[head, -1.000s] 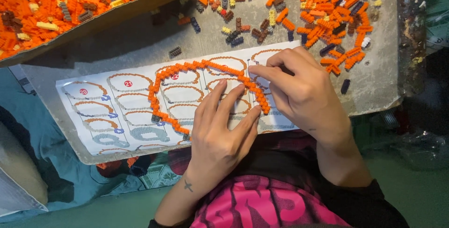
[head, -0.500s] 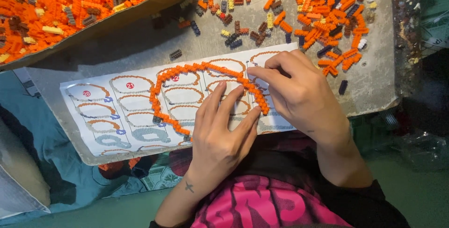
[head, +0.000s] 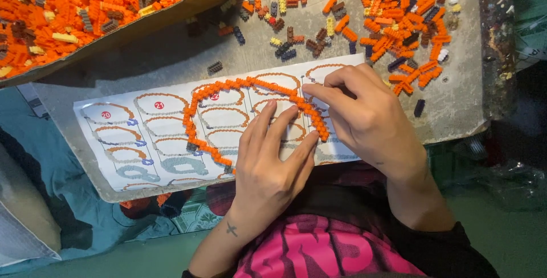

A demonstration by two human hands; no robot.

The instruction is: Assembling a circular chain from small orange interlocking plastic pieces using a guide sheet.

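I note the left hand (head: 268, 170) flat, fingers spread, pinning the orange brick chain (head: 228, 87) on the instruction sheet (head: 142, 141); right hand (head: 364, 113) fingers pinch its end, where excess pressure risks snapping links.

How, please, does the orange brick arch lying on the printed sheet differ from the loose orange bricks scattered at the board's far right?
The orange brick arch is joined into one curved chain; the loose orange bricks lie separate and jumbled. The arch lies on the printed sheet under the left hand and right hand; the loose bricks sit untouched on bare board. Both are small orange blocks.
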